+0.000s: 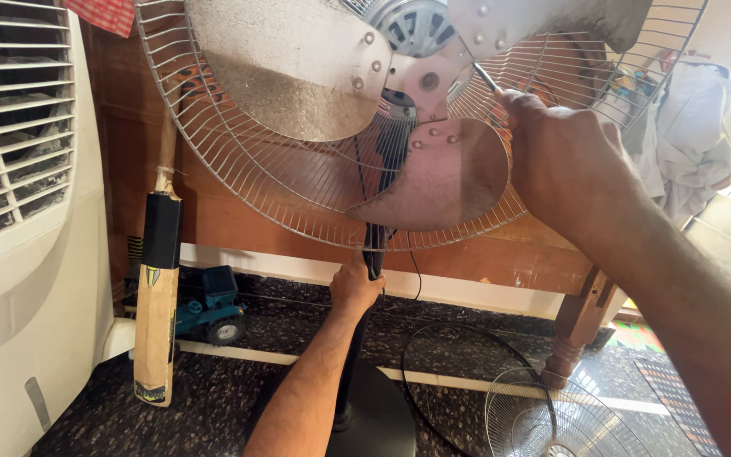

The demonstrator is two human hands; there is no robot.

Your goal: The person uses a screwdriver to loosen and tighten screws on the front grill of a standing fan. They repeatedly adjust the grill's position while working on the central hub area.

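- Two hands working: left hand (355, 286) gripping the fan pole (374, 245), fingers wrapped, at six o'clock below the hub (427, 82).
- Right hand (564, 165) pinching a thin screwdriver (486, 78), tip nearing the hub from three o'clock.
- Probably best: bracing the pole firmly, keeping the tool square, avoiding the dusty blades (442, 173).

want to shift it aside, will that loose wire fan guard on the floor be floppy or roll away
The wire guard looks light and slightly springy, being thin wire. Round-rimmed, it might roll if stood on edge; lying flat on the floor, probably not.
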